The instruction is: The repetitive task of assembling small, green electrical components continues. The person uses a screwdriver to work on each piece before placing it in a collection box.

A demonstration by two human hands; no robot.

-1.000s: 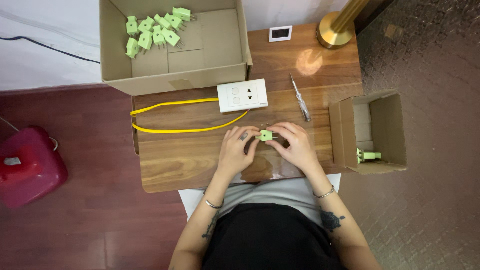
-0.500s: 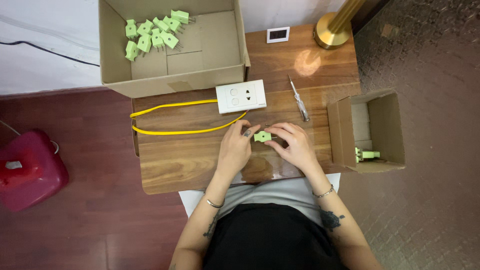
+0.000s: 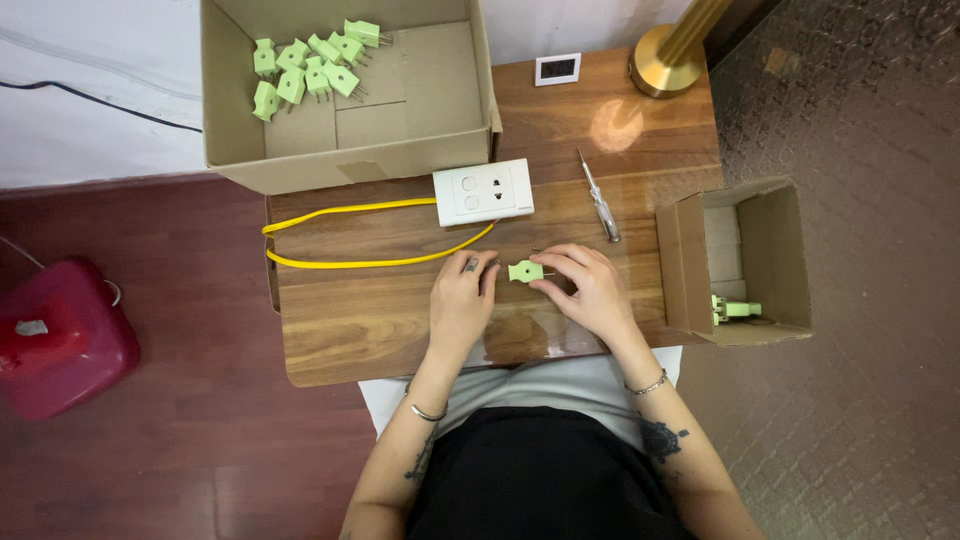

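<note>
Plug (image 3: 525, 270), light green, sits btwn both hands over the wooden table (image 3: 340, 320), just below the yellow cable (image 3: 380, 262). Right hand (image 3: 592, 288) pinches it w/ fingertips at its right end; metal prongs seem to point right, mostly hidden by the fingers. Left hand (image 3: 462, 296) is curled, fingertips touching or just beside the plug's left end; can't tell if it really grips. Both wrists carry thin bracelets, forearms come up from the bottom edge.

White socket (image 3: 483, 192) lies above the hands, near the table's middle, w/ the yellow cable running from it in a long loop to the left table edge & back. Screwdriver (image 3: 600, 196) w/ clear handle lies right of the socket, tip toward the person, apart from both hands.

Big box (image 3: 340, 150), cardboard, open, stands at the table's far left, overhanging the edge; approx eight or nine more green plugs (image 3: 310, 65) bunched in its far-left corner. Small box (image 3: 735, 262), also cardboard, lies on its side at the right table edge, opening toward the camera; one green plug (image 3: 735, 309) inside near its bottom wall.

Brass lamp base (image 3: 665, 72) at the far right corner; small white display (image 3: 557, 69) just left of it. Red container (image 3: 55, 345) on the dark floor, well left of the table.
</note>
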